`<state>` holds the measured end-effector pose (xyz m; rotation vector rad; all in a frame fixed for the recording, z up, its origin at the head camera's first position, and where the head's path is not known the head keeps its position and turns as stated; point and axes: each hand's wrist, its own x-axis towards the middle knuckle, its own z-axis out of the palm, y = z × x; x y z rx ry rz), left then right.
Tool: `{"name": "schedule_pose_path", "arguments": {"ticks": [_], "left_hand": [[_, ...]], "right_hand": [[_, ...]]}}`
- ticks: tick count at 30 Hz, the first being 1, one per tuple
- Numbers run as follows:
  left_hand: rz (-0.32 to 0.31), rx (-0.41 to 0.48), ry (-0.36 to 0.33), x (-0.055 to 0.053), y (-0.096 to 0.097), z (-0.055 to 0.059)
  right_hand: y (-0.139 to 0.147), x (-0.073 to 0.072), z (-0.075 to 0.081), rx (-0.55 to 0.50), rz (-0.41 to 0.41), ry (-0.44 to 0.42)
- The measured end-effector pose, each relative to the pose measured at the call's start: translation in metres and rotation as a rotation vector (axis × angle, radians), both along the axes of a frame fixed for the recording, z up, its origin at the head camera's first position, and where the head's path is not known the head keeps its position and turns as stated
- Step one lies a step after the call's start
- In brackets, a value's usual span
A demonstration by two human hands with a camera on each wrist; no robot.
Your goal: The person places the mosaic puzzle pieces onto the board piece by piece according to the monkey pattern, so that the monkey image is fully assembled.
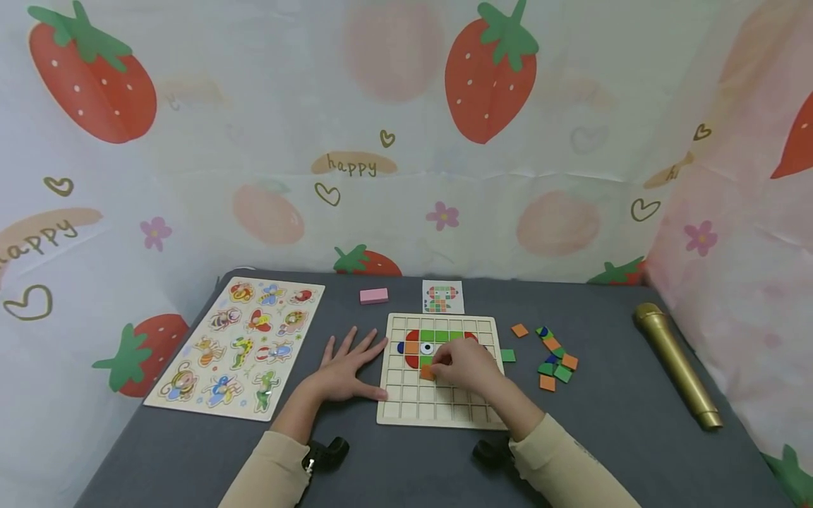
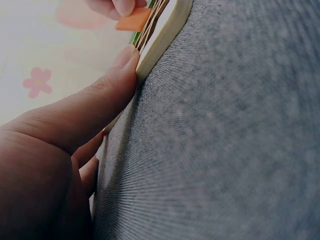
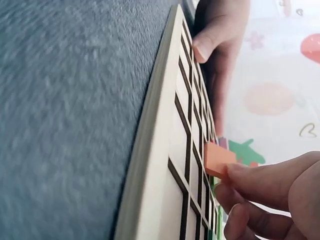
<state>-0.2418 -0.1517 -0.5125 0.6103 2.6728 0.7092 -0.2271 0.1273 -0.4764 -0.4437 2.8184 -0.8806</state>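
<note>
An orange square tile [image 3: 218, 159] is pinched between the thumb and fingers of my right hand [image 1: 470, 365], right at the surface of a wooden grid board [image 1: 406, 410]. Red, green, blue and orange pieces, with a white eye tile [image 1: 427, 348], fill part of the board's upper rows. My right hand covers some of those cells in the head view. With fingers spread, my left hand [image 1: 343, 374] lies flat on the dark table; its thumb [image 2: 112, 82] touches the board's left edge. A green tile [image 1: 508, 355] lies against the board's right edge.
Loose orange, green and blue tiles [image 1: 562, 374] lie right of the board. Behind it are a small pattern card [image 1: 443, 308] and a pink block [image 1: 373, 296]. An insect picture board [image 1: 291, 346] lies at left, a gold cylinder [image 1: 678, 367] at far right.
</note>
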Motion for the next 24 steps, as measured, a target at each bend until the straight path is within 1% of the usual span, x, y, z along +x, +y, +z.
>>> {"name": "schedule_pose_path", "arguments": {"ticks": [4,6,9,18,24], "left_hand": [[0.003,-0.001,-0.005,0.000,0.001,0.000],[0.003,0.007,-0.002,0.000,0.001,0.000],[0.000,0.012,0.003,0.001,0.000,0.000],[0.001,0.010,0.004,0.002,0.001,0.002],[-0.005,0.004,0.009,0.001,0.001,0.001]], "right_hand": [[-0.004,0.001,0.000,0.027,0.013,-0.011],[-0.006,0.002,-0.001,0.035,0.006,-0.018],[-0.007,0.004,-0.001,0.036,-0.010,-0.004],[-0.009,0.007,-0.006,-0.007,-0.055,0.013],[-0.008,0.011,-0.005,-0.013,-0.038,0.029]]}}
